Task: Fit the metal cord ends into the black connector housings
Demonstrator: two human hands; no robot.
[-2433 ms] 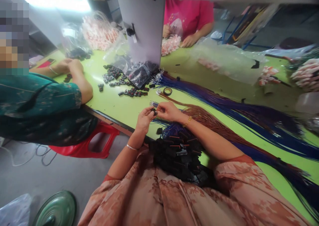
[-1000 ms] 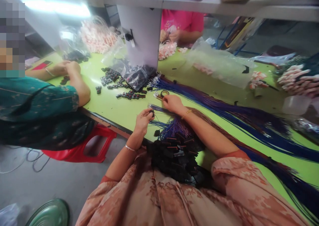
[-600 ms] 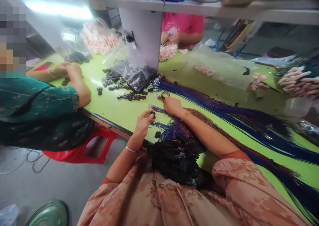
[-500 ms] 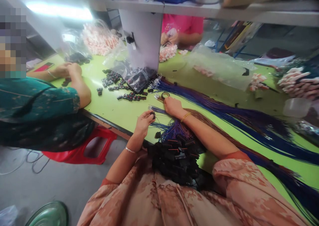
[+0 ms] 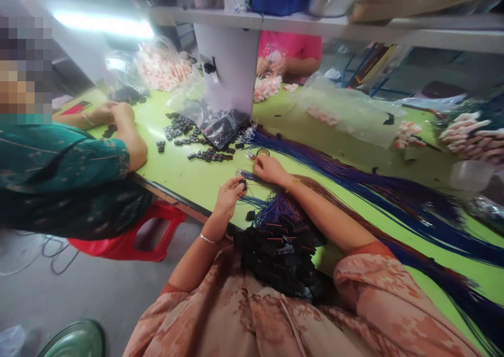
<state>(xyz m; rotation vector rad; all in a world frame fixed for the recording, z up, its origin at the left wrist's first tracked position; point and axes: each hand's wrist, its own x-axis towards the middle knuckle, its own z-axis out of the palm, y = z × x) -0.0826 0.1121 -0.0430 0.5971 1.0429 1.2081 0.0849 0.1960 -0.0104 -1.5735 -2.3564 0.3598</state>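
Observation:
My left hand [image 5: 228,198] pinches a small black connector housing [image 5: 243,185] between thumb and fingertips, and a thin wire seems to trail from it. To its right, my right hand [image 5: 270,169] has its fingers drawn together over the metal-tipped ends of brown wires [image 5: 249,156]; what the fingertips grip is hidden. A dark roll of tape [image 5: 263,151] lies right behind those fingers. Blue wires [image 5: 252,202] spread on the table below both hands. Closer to my body is a heap of black connector housings [image 5: 281,252] with purple wires [image 5: 281,207] coming out of it.
Loose black connectors [image 5: 210,155] lie on the green table [image 5: 169,168] beside a plastic bag [image 5: 222,128]. Long wire bundles [image 5: 334,168] run to the right. A co-worker's arm [image 5: 136,142] rests at left above a red stool [image 5: 165,231]. A shelf [image 5: 283,22] crosses overhead.
My right hand has shifted slightly left and down, its fingers curling in over the wire ends. My left hand keeps the black connector at nearly the same spot. The view has tilted slightly.

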